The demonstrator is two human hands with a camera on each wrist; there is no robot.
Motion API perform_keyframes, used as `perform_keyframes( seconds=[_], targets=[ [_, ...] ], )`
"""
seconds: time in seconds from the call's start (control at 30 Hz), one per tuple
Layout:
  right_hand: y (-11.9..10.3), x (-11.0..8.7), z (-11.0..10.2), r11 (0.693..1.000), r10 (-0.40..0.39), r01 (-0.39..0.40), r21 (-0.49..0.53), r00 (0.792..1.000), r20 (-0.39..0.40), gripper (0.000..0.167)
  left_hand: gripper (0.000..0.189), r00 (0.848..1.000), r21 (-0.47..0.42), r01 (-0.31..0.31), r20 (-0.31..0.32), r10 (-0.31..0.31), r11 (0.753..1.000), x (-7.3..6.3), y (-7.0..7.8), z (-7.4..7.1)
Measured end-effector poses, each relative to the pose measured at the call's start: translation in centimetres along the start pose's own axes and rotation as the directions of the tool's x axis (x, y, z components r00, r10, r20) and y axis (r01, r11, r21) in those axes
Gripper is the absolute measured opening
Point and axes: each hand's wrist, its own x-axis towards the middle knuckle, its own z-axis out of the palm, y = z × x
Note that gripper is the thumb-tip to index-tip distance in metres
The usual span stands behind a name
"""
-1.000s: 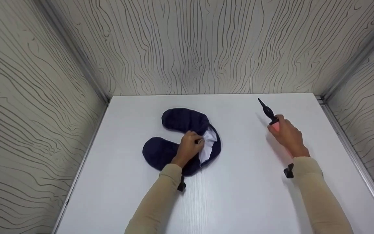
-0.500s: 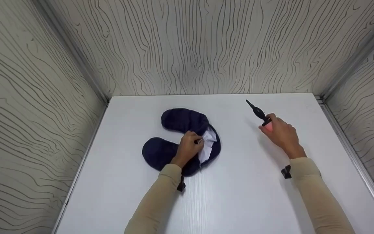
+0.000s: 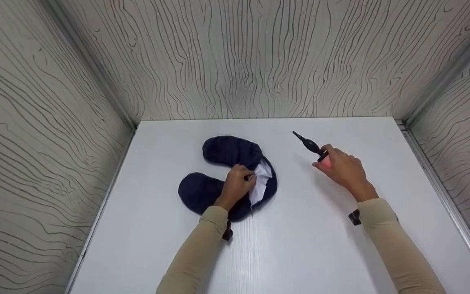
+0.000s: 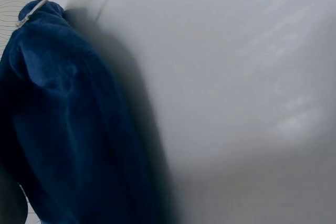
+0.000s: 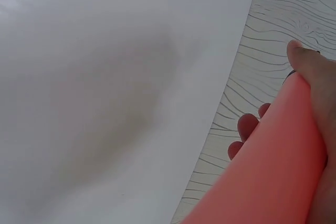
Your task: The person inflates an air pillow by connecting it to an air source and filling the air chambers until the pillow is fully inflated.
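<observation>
A dark blue U-shaped neck pillow (image 3: 206,190) lies on the white table, its outer curve unzipped so that white inner fabric (image 3: 259,194) shows. My left hand (image 3: 237,183) pinches the pillow at the edge of this opening; what lies under its fingers is hidden. In the left wrist view, the pillow's blue cover (image 4: 68,114) fills the left side, with a pale zipper end (image 4: 34,11) at the top. Right of the pillow, my right hand (image 3: 347,169) grips a pink tube (image 5: 268,161) with a black, bulged, tapering nozzle (image 3: 310,145) that points up and left.
The white table (image 3: 292,245) spreads around the pillow and both arms. Wood-grain-patterned walls (image 3: 243,61) stand behind it and at both sides, with a metal rail (image 3: 453,224) along the right edge. A small black device (image 3: 355,217) sits at the right wrist.
My right hand has moved left toward the pillow with the pink tube, whose nozzle now tilts further left. The left hand and the pillow have stayed in place.
</observation>
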Motion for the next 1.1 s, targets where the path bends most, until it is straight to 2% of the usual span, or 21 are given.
perform_keyframes(
  seconds=[0.17,0.27,0.53,0.7,0.97,1.1],
  targets=[
    [-1.2,-0.1,0.5,0.999,-0.039,0.04,-0.017,0.999,0.022,0.052,0.007,1.0,0.009,-0.007,-0.012,0.007,1.0,0.1,-0.2,0.0],
    [-1.8,-0.1,0.8,0.995,-0.09,0.09,-0.044,0.996,0.022,0.05,0.006,1.0,0.008,-0.002,-0.006,0.002,1.0,0.1,-0.2,0.0],
    [-3.2,-0.2,1.3,0.959,-0.254,0.251,-0.131,0.967,-0.002,0.046,0.008,1.0,0.004,0.009,0.012,-0.009,1.0,0.2,0.1,-0.4],
    [-4.0,-0.1,1.3,0.947,-0.279,0.28,-0.16,0.96,0.026,0.042,0.008,0.999,0.005,0.023,0.029,-0.023,1.0,0.3,0.2,-0.5],
    [-4.9,-0.1,1.9,0.926,-0.329,0.325,-0.193,0.944,0.011,0.045,0.005,0.999,0.044,-0.044,-0.002,0.044,0.998,0.4,0.0,-0.4],
    [-5.3,-0.1,2.0,0.916,-0.352,0.343,-0.205,0.936,-0.004,0.039,0.005,0.997,0.046,-0.07,-0.01,0.071,0.996,0.5,0.1,-0.4]
  ],
)
